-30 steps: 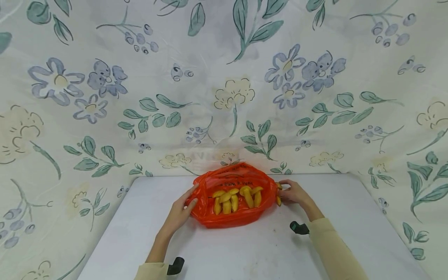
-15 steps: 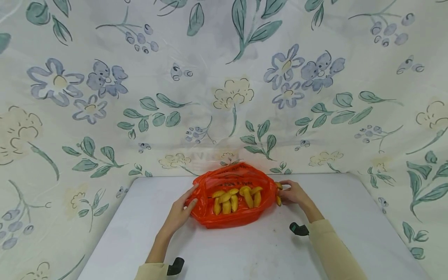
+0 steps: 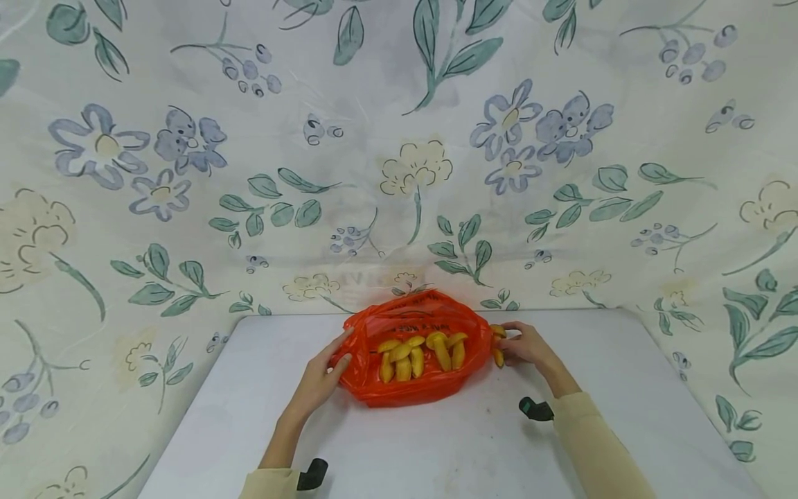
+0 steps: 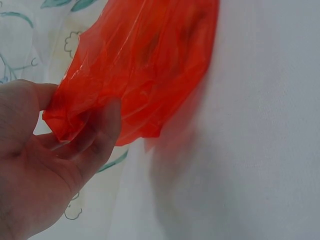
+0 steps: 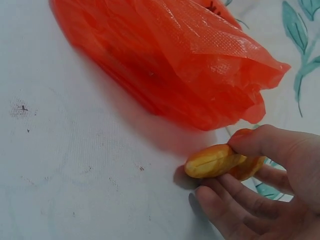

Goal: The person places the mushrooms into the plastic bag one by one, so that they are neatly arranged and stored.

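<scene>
A red plastic bag point(image 3: 405, 395) lies spread open near the table's back edge, dark print on its inner back side. Inside it several yellow mushrooms point(image 3: 403, 367) sit in a row. My left hand point(image 3: 321, 378) holds the bag's left end; in the left wrist view the thumb and fingers curl round the crumpled red film. Just outside the bag's right end, my right hand point(image 3: 528, 345) pinches one yellow mushroom point(image 5: 215, 161) between thumb and fingers, its stem pointing toward the bag side. The right hand is apart from the bag in the right wrist view.
Beneath everything is a white table point(image 3: 424, 450) with a few small dark specks. A floral cloth point(image 3: 399, 173) hangs behind the table and on both sides. Black wrist-worn devices point(image 3: 536, 409) stick out beside both sleeves.
My right hand has shifted very slightly to the right with the mushroom, so more of it shows beside the bag. The left hand and the bag stay as they were.
</scene>
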`<control>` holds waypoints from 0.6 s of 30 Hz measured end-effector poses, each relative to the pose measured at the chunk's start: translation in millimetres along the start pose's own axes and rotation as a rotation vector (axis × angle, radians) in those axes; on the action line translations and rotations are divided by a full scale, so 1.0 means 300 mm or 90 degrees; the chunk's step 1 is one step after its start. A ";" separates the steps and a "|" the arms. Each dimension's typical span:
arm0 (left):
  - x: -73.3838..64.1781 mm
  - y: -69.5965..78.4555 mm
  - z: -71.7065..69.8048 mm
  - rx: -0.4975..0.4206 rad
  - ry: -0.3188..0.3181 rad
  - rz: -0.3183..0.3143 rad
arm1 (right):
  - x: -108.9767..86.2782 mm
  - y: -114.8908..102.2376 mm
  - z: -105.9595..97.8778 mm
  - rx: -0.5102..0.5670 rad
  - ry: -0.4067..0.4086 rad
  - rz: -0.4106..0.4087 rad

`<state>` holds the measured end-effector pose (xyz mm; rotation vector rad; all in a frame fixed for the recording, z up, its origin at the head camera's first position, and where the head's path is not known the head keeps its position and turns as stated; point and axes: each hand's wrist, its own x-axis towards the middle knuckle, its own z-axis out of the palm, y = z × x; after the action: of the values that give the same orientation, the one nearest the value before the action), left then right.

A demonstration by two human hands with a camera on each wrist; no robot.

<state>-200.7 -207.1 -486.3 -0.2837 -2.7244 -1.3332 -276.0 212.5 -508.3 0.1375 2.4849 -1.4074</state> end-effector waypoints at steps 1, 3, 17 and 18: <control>0.000 0.000 -0.001 0.000 -0.001 0.000 | -0.001 0.001 -0.001 0.000 0.002 0.001; -0.001 0.003 -0.002 -0.001 -0.001 0.000 | -0.003 0.001 -0.006 0.001 0.003 0.001; -0.005 0.013 -0.001 -0.005 -0.004 -0.005 | -0.024 -0.007 -0.049 0.019 -0.008 -0.009; -0.005 0.013 0.000 -0.005 -0.004 -0.005 | -0.024 -0.006 -0.050 0.019 -0.009 -0.009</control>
<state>-198.3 -205.1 -483.5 -0.2771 -2.7285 -1.3479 -272.6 224.8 -497.3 0.1160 2.4586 -1.4469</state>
